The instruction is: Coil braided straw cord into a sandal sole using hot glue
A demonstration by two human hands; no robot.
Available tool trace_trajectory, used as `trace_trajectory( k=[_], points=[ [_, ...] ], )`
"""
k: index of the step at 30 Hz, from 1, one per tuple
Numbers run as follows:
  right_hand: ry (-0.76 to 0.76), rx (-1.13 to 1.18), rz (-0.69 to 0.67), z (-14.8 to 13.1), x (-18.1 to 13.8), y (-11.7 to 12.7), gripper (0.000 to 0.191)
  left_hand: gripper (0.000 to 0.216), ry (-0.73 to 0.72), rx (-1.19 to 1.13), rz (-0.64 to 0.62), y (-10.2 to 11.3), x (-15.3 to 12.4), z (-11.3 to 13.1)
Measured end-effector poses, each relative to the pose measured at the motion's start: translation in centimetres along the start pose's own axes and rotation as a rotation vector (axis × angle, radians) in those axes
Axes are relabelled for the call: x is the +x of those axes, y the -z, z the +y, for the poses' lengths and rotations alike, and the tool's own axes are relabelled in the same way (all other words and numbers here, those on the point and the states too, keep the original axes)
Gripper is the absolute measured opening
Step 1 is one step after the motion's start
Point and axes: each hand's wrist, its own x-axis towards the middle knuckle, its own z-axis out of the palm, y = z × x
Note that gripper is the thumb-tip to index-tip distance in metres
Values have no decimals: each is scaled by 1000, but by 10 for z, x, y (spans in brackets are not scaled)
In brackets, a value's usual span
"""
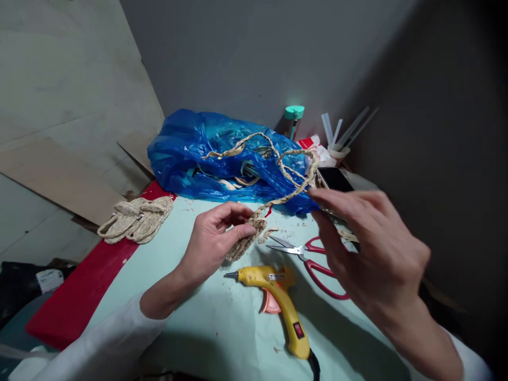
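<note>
L hand (216,238) pinches braided straw cord (282,200) end; R hand (365,248) fingers spread at cord, grip unclear; glue gun (278,296) below.

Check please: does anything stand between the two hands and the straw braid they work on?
Nothing visible does. The left hand pinches the woven end directly, and the right hand meets the braided cord beside the blue bag. The scissors and glue gun lie lower on the table.

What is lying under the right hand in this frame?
Red-handled scissors lie on the table beneath the right hand, blades pointing left; the hand covers part of their handles and whatever lies beyond them.
</note>
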Motion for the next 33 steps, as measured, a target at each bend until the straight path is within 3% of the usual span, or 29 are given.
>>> trace_trajectory(
  k=[4, 7, 11, 14, 21, 28, 33],
  points=[
    [-192, 70, -88, -5, -28, 12, 15, 10, -27, 52, -20, -1, -2, 1],
    [-330, 241, -125, -7, -30, 13, 11, 10, -64, 115, -44, -2, -5, 2],
    [-704, 859, -324, -8, -19, -3, 20, 10, -133, 162, -108, -1, -9, 3],
    [-888, 1199, -341, -8, -14, -18, 22, 10, -79, 151, -146, -2, -11, 4],
    [-757, 1154, -311, 0, -13, -29, 2, 10, 177, -26, -246, -3, -5, 4],
    [-645, 1200, -361, 5, -22, -33, 7, 8, 379, -80, -333, -2, 2, -1],
    [-541, 1232, -450, 10, -25, -33, 13, 7, 408, -71, -379, -5, 0, -5]
  ],
)
